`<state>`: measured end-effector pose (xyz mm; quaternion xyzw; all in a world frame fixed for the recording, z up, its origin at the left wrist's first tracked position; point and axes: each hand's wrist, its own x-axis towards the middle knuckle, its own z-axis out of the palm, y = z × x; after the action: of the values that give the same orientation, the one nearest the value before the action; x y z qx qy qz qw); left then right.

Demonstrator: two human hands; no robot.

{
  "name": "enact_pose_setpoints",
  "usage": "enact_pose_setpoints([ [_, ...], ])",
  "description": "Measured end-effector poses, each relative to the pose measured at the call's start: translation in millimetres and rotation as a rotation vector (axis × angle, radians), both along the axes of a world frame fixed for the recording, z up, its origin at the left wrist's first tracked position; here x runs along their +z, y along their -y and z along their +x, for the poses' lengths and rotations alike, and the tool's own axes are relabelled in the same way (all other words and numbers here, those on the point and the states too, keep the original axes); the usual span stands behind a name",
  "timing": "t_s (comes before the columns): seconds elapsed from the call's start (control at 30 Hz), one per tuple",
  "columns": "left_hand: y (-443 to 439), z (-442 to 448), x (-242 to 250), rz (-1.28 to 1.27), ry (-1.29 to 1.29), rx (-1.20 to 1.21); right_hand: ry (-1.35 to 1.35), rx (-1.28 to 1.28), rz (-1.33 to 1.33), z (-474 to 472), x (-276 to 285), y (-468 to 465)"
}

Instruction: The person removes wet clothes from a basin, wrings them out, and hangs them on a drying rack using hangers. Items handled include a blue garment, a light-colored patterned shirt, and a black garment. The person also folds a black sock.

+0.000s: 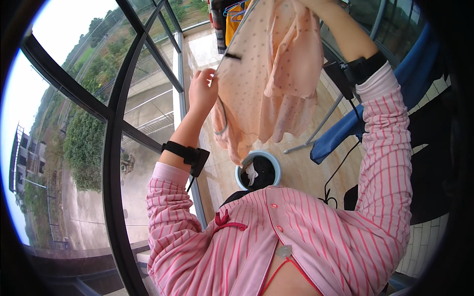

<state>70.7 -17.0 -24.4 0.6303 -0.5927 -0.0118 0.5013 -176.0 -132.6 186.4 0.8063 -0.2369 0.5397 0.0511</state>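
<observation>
A sheer peach garment with small dark dots and grey trim hangs spread in front of me. Its grey-trimmed edge is pinched between the thumb and fingers of my left hand. One lower end of the cloth, perhaps a sleeve, dangles close to the rim of a light-blue bucket. My right hand is raised at the garment's top edge; the picture's upper border cuts off its fingers, so its grip is hidden. Dark cloth and a white piece lie inside the bucket.
Dark-framed windows line the left side. Beyond the garment hang plastic hangers and a yellow garment. To the right are a metal rack leg and blue cloth. A black cable hangs by my right arm.
</observation>
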Motion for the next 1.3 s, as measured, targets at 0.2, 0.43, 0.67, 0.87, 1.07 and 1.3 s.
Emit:
enact_pose_setpoints([
  [0.2, 2, 11, 33, -0.047, -0.182, -0.029, -0.219, 0.126, 0.365, 1, 0, 1],
  [0.43, 7, -57, 117, 0.393, -0.405, -0.754, -0.614, 0.436, 0.406, 41, -26, -34],
  [0.67, 2, -27, 131, 0.526, -1.177, -1.009, -0.673, 0.37, 0.693, 25, -71, -36],
  [0.87, -14, 10, 149, 0.517, -0.976, -0.922, -0.177, 0.247, 1.082, 6, -90, -22],
  [1.07, -19, 6, 132, 0.615, 0.586, -0.2, 0.422, 0.721, 1.273, -8, -78, -17],
  [1.3, -24, 8, 116, 0.592, -0.545, -0.217, -0.155, -0.013, 0.714, 7, -75, -32],
])
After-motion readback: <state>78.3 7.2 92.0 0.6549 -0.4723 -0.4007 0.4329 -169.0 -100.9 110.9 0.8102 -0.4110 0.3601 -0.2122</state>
